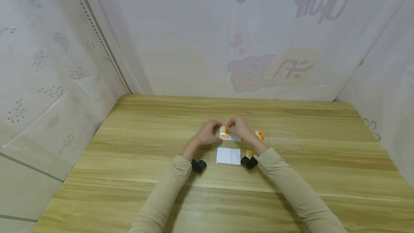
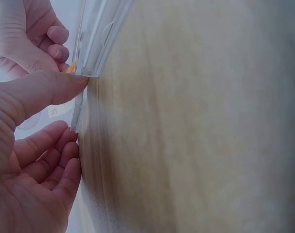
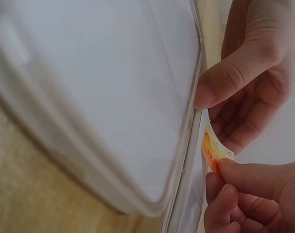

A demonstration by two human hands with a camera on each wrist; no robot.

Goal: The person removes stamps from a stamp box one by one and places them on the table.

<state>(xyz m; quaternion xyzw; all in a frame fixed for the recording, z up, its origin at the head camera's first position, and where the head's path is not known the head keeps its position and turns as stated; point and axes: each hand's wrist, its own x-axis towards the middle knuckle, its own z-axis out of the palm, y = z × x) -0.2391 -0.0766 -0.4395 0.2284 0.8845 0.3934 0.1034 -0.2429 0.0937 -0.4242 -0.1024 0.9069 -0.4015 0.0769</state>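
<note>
My left hand (image 1: 207, 133) holds the left end of a white rectangular plastic case (image 1: 233, 138) on the wooden table, thumb at its near edge and fingers at the far one. Between thumb and fingers my right hand (image 1: 240, 127) pinches a small orange-and-yellow paper piece (image 3: 214, 147), bent into a curve and touching the case's white face. Printed digits show at its corner in the right wrist view. Nearer to me lies a second case (image 1: 228, 156), clear-rimmed with a white inside; its rim looms large in the right wrist view.
Another orange-and-yellow piece (image 1: 260, 135) lies beyond my right wrist, and one more (image 1: 249, 153) is partly hidden beside that wrist's black camera (image 1: 249, 163). A clear plastic sheet or lid (image 1: 284, 140) lies farther right. A printed curtain (image 1: 181, 46) hangs behind the table (image 1: 129, 175).
</note>
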